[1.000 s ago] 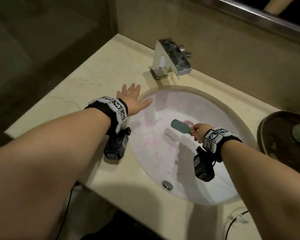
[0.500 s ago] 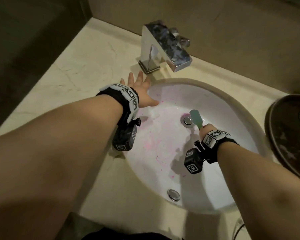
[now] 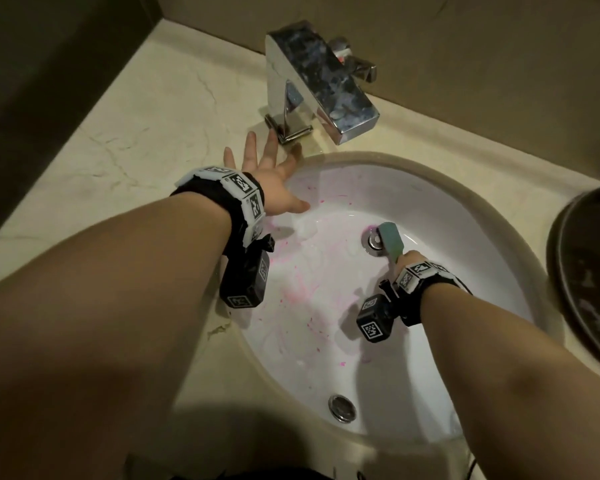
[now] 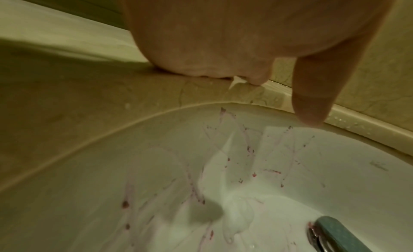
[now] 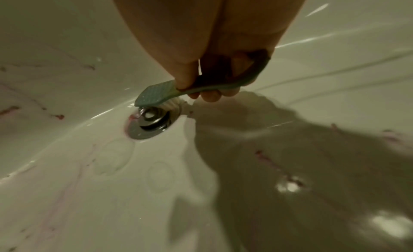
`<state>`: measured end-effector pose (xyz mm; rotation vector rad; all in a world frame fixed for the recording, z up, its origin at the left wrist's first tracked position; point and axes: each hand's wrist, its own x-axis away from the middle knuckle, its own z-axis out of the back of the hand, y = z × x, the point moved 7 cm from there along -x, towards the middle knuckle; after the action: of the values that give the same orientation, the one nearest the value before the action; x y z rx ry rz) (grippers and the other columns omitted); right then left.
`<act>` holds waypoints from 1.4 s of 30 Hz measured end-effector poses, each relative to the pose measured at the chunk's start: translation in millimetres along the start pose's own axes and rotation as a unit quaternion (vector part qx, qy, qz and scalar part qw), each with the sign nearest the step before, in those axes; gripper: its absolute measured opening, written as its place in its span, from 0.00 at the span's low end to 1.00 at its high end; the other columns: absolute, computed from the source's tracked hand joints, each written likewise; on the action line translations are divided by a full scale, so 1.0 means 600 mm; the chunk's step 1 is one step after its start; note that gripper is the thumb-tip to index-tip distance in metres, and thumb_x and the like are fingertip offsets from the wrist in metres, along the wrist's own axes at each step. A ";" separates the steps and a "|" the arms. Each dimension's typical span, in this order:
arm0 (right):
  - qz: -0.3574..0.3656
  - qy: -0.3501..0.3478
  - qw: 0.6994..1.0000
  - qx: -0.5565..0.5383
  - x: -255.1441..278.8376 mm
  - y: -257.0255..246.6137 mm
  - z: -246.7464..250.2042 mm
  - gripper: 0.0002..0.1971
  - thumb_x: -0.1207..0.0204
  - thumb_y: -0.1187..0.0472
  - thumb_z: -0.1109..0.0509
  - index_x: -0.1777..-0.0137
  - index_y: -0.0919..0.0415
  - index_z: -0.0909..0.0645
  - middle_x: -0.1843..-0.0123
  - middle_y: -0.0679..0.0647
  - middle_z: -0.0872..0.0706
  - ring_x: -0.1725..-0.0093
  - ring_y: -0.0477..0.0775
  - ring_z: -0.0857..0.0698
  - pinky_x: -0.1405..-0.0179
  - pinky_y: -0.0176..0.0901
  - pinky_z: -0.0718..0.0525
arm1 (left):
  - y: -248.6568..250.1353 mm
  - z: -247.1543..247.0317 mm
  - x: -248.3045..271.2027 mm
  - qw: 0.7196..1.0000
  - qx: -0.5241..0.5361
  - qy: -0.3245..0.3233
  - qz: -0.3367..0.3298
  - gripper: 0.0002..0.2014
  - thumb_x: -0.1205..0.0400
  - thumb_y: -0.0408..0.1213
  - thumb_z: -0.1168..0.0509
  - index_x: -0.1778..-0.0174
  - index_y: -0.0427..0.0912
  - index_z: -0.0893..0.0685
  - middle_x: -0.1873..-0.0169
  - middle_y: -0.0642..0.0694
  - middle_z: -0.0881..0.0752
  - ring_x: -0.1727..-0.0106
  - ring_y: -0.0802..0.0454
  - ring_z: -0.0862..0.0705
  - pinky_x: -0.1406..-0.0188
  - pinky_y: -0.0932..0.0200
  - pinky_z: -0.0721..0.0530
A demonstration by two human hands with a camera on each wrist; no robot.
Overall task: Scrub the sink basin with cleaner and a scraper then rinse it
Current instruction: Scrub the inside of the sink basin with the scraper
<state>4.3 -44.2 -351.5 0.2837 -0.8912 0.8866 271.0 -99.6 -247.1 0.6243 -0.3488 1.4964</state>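
The white oval sink basin [image 3: 465, 216] is streaked with pink cleaner and white foam [image 3: 305, 292]. My right hand [image 3: 404, 259] grips the handle of a teal scrubbing tool [image 3: 390, 237], whose head with white bristles rests at the chrome drain [image 3: 373, 241]. In the right wrist view the tool [image 5: 156, 94] sits right over the drain [image 5: 149, 123], thumb pressing its top. My left hand [image 3: 267, 171] lies flat, fingers spread, on the counter at the basin's far left rim, near the tap's base. Its thumb [image 4: 312, 97] hangs over the rim.
A chrome square tap [image 3: 319, 84] stands behind the basin on the beige marble counter [image 3: 136, 133]. A dark round dish [image 3: 589, 278] sits at the right edge. The overflow hole [image 3: 342, 408] is on the near basin wall. A wall runs behind the counter.
My right hand carried the scrubbing tool from the basin's middle to the drain. My left hand slid along the rim toward the tap. The head view dropped closer to the sink.
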 end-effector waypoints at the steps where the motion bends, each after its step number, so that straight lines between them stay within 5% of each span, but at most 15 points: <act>1: 0.005 -0.003 1.000 0.003 -0.002 -0.006 -0.003 0.21 0.19 0.66 0.37 0.27 0.68 0.29 0.27 0.63 0.25 0.28 0.62 0.25 0.36 0.47 0.24 | 0.001 0.000 0.001 1.000 0.000 0.000 0.000 0.44 0.23 0.62 0.39 0.18 0.59 0.59 0.19 0.47 0.70 0.21 0.41 0.73 0.24 0.33 0.70; 7: 0.106 0.021 0.986 0.131 0.017 -0.060 -0.017 0.22 0.19 0.62 0.40 0.26 0.66 0.32 0.29 0.59 0.25 0.30 0.62 0.24 0.32 0.49 0.25 | 0.002 -0.002 0.001 1.000 -0.002 0.002 0.003 0.45 0.24 0.63 0.39 0.19 0.60 0.62 0.20 0.47 0.71 0.21 0.41 0.74 0.24 0.33 0.70; 18: 0.082 0.028 0.977 0.194 0.010 -0.031 0.002 0.17 0.18 0.62 0.39 0.32 0.66 0.28 0.36 0.60 0.23 0.32 0.62 0.23 0.31 0.54 0.24 | 0.003 -0.004 0.001 1.000 -0.013 -0.001 0.004 0.47 0.25 0.65 0.38 0.19 0.61 0.63 0.20 0.46 0.72 0.21 0.40 0.74 0.24 0.32 0.69; 25: 0.086 0.025 0.955 0.282 0.019 -0.041 -0.013 0.23 0.28 0.57 0.30 0.34 0.64 0.25 0.37 0.58 0.24 0.35 0.64 0.21 0.42 0.59 0.16 | 0.003 -0.003 0.002 1.000 -0.013 -0.001 -0.001 0.48 0.25 0.64 0.38 0.19 0.61 0.64 0.20 0.46 0.73 0.21 0.40 0.75 0.24 0.32 0.69; 27: 0.087 0.046 0.956 0.276 0.021 -0.041 -0.007 0.25 0.26 0.57 0.32 0.29 0.63 0.28 0.41 0.56 0.25 0.36 0.62 0.20 0.47 0.50 0.17 | 0.002 -0.004 0.000 1.000 -0.014 0.002 -0.003 0.48 0.25 0.65 0.38 0.19 0.61 0.63 0.20 0.46 0.72 0.21 0.40 0.75 0.24 0.32 0.69; 35: 0.105 0.000 0.965 0.239 0.019 -0.031 -0.027 0.22 0.21 0.58 0.36 0.27 0.63 0.29 0.28 0.59 0.26 0.29 0.61 0.25 0.29 0.51 0.25 | 0.002 -0.005 -0.001 1.000 -0.015 0.008 -0.006 0.48 0.26 0.64 0.37 0.19 0.61 0.63 0.20 0.46 0.73 0.21 0.39 0.75 0.25 0.31 0.69; 42: 0.065 0.027 0.994 0.084 0.001 -0.028 -0.004 0.19 0.17 0.61 0.41 0.28 0.67 0.28 0.29 0.62 0.23 0.29 0.62 0.24 0.33 0.46 0.26 | 0.004 -0.008 -0.004 0.999 -0.048 0.013 0.004 0.50 0.26 0.60 0.34 0.20 0.59 0.66 0.21 0.44 0.73 0.21 0.37 0.74 0.26 0.30 0.69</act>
<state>18.8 -52.9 -350.5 0.3478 -0.7938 1.0886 267.8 -98.6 -251.8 0.5283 -0.4015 1.4850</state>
